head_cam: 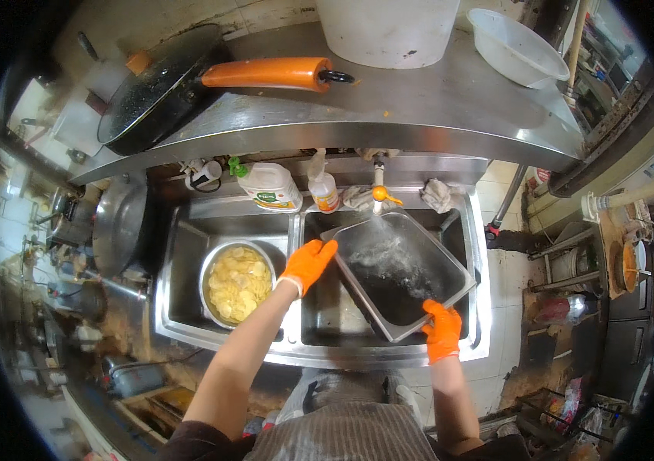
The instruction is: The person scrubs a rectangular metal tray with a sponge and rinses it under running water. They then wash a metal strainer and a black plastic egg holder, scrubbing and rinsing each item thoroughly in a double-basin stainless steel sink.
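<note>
Both my hands wear orange gloves and grip a rectangular stainless steel pan (373, 311) over the right sink basin (327, 314). My left hand (308, 265) holds its rim at the left corner. At the near right side, my right hand (441, 331) has the rim between thumb and fingers. The pan is turned at an angle to the sink. Water from the tap with an orange lever (380, 195) runs into it and splashes over its dark bottom. Left of my left hand, a round metal bowl (206, 299) of thin yellowish slices (239, 282) stands in the left basin (183, 276).
A white jug with a green cap (272, 187), a spray bottle (323, 190) and crumpled cloths (439, 195) line the sink's back ledge. Above, a steel shelf (396, 106) carries a black pan with an orange handle (266, 75), a white bucket (387, 34) and a plastic basin (517, 49).
</note>
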A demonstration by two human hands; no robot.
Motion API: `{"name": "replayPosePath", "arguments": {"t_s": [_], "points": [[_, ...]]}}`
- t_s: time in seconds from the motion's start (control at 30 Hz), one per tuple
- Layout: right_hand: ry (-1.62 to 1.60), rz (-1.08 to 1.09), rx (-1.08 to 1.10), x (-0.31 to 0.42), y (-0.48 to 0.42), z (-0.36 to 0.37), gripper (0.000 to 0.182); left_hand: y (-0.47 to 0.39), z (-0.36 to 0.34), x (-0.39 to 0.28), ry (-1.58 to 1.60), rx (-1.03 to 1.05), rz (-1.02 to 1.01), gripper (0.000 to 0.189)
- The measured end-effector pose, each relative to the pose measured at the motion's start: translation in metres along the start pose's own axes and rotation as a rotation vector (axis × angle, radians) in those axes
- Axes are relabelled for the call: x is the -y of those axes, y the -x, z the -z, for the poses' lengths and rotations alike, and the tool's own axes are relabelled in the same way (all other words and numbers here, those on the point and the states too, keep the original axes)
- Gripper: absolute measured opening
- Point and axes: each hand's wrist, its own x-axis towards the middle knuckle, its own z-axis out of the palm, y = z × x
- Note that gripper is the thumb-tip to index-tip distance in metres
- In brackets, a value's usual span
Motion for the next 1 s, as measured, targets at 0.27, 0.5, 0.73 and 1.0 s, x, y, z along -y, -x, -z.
{"name": "replayPosePath", "arguments": {"t_s": [0.27, 0.5, 0.73, 1.0], "points": [[-0.117, 0.222, -0.051, 0.008, 0.032, -0.018, 0.082, -0.056, -0.061, -0.026, -0.48, -0.139, 0.047, 0.054], [-0.09, 0.238, 0.003, 0.017, 0.043, -0.013, 0.072, -0.082, -0.06, -0.051, -0.616, 0.123, -0.265, 0.045], [0.03, 0.258, -0.025, 0.025, 0.049, 0.001, 0.029, -0.077, -0.058, -0.106, -0.778, 0.205, -0.061, 0.051], [0.065, 0.164, 0.185, 0.04, -0.001, 0.014, 0.04, -0.109, -0.025, 0.024, -0.809, 0.378, -0.533, 0.041]]}}
